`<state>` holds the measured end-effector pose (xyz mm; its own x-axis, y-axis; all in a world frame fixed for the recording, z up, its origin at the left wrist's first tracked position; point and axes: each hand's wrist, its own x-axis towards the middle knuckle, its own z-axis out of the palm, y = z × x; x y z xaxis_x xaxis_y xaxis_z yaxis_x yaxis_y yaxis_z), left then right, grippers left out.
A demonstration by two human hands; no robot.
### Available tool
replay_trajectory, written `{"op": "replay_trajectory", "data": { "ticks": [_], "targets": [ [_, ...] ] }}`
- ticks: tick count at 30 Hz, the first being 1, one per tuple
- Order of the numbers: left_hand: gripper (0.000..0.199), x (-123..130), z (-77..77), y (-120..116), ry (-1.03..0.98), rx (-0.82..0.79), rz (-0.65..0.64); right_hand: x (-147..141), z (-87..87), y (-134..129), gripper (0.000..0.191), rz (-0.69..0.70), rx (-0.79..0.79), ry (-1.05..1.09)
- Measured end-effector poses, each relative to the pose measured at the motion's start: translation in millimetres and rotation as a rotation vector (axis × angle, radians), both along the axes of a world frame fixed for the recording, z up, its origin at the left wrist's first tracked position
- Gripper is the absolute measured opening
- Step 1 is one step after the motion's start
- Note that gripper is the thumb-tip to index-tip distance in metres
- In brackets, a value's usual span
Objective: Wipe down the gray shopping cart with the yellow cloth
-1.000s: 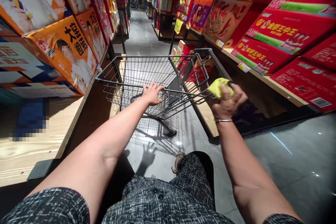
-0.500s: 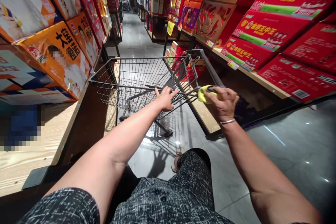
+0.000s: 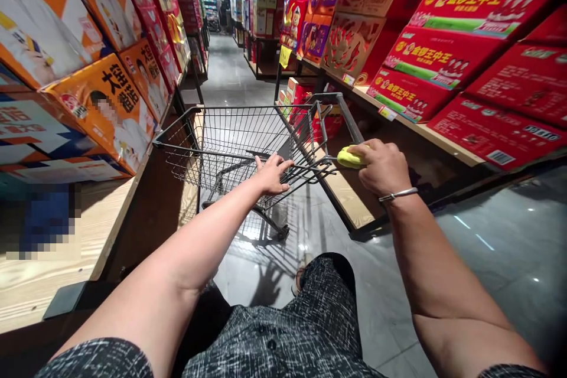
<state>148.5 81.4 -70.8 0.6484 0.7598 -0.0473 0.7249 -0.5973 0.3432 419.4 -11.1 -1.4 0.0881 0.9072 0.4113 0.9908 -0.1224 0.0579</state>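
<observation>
While the fingers of the right hand (image 3: 384,166) curl over a bunched yellow cloth (image 3: 351,156), pressing it at the near end of the dark handle (image 3: 352,121), those of the left hand (image 3: 271,176) are spread, palm down, over the near top rail (image 3: 230,155) of the wire shopping cart; whether they bear on the metal I cannot tell. The cloth looks soft and light, likely to fold or slip out of place under pressure, so it is best held by its bunched middle with the fingers laid flat behind it. The cart should be stiff and hard to damage, but its wheel (image 3: 282,231) suggests it would roll or swivel if pushed; the rail or the handle is the firm place to steady it, whereas the thin wires could catch the cloth. It stands crosswise on the glossy grey floor (image 3: 372,266), between orange cartons (image 3: 106,109) on one side and a wooden shelf (image 3: 445,139) of red cartons (image 3: 425,91) on the other.
</observation>
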Motion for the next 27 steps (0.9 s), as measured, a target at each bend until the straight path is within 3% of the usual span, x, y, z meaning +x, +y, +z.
{"op": "replay_trajectory", "data": {
  "ticks": [8, 17, 20, 24, 27],
  "targets": [
    [0.06, -22.5, -6.2, -1.8, -0.055, -0.017, -0.006, -17.8, 14.2, -19.2, 0.047, 0.041, -0.13, -0.079],
    [0.055, -58.6, -7.8, 10.9, -0.036, -0.025, -0.028, -55.3, 28.5, -32.2, 0.049, 0.114, -0.203, -0.074],
    [0.053, -72.2, -9.0, 14.3, -0.048, -0.009, -0.003, -58.8, 37.5, -31.2, 0.051, 0.279, -0.24, 0.037],
    [0.054, -78.1, -7.7, 5.1, -0.091, -0.005, 0.079, -62.1, 41.5, -8.5, 0.054, 0.667, -0.25, 0.254],
    [0.056, -71.1, -6.8, -11.6, -0.187, -0.036, 0.083, -75.2, 34.9, 22.9, 0.05, 0.76, -0.172, 0.199]
  ]
}}
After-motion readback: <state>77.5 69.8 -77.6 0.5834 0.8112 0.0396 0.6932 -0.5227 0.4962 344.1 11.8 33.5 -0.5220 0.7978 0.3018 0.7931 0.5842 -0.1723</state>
